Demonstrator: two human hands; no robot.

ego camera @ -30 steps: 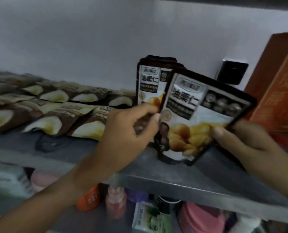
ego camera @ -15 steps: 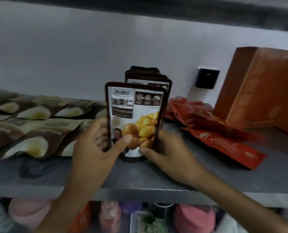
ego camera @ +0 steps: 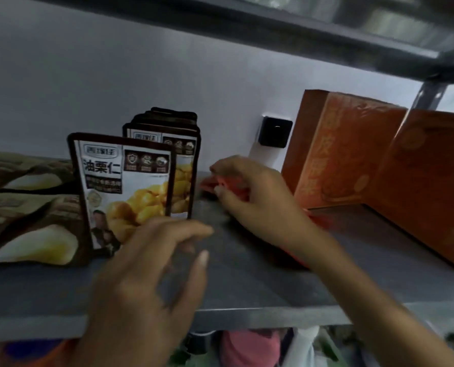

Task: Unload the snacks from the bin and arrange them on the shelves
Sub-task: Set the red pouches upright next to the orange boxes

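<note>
Snack pouch [ego camera: 125,192] stands upright on the shelf [ego camera: 247,260], just beyond the left hand [ego camera: 151,282], grip wide. Right hand [ego camera: 249,197] pinches a red packet [ego camera: 212,184]; straightening it seems next.

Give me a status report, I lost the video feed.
Left hand open, off the front chestnut pouch, which stands upright. Right hand has a grip on a red packet beside the orange boxes.

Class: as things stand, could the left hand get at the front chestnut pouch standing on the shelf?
Probably yes: the left hand hangs open just in front of the front chestnut pouch, with nothing between them.
</note>
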